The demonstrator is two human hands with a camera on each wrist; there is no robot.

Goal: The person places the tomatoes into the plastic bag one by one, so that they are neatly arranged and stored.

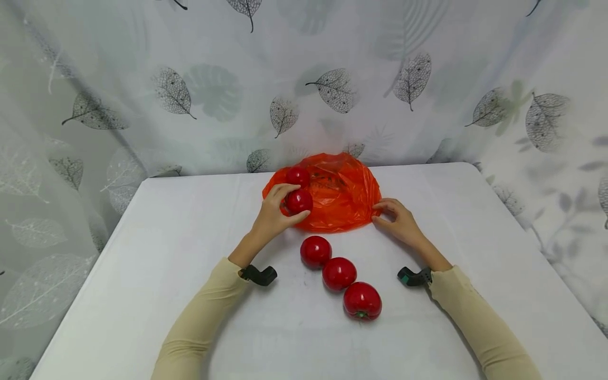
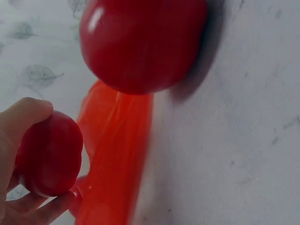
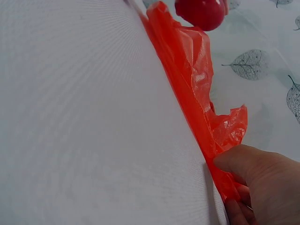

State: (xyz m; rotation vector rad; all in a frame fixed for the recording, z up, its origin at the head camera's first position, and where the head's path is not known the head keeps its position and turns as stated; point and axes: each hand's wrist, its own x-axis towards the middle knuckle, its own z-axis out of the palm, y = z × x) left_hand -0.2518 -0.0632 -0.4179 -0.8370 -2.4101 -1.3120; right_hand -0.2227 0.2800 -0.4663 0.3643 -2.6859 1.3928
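My left hand (image 1: 275, 211) holds a glossy red tomato (image 1: 299, 201) between thumb and fingers, over the left part of an orange-red plastic bag (image 1: 332, 206). In the left wrist view the held tomato (image 2: 51, 154) is up beside the bag (image 2: 117, 154). Just behind it, another tomato (image 1: 297, 176) sits at the bag's left side; whether it is inside I cannot tell. At the bag's right edge my right hand (image 1: 398, 219) pinches the thin plastic between thumb and fingers, seen closely in the right wrist view at the bag's rim (image 3: 206, 140).
Three more red tomatoes stand in a slanting row before the bag: one nearest it (image 1: 315, 252), one in the middle (image 1: 339, 274), and one with a green stem (image 1: 362, 301). A white cloth covers the table (image 1: 166, 253). Leaf-patterned curtain (image 1: 214, 89) hangs behind and at the sides.
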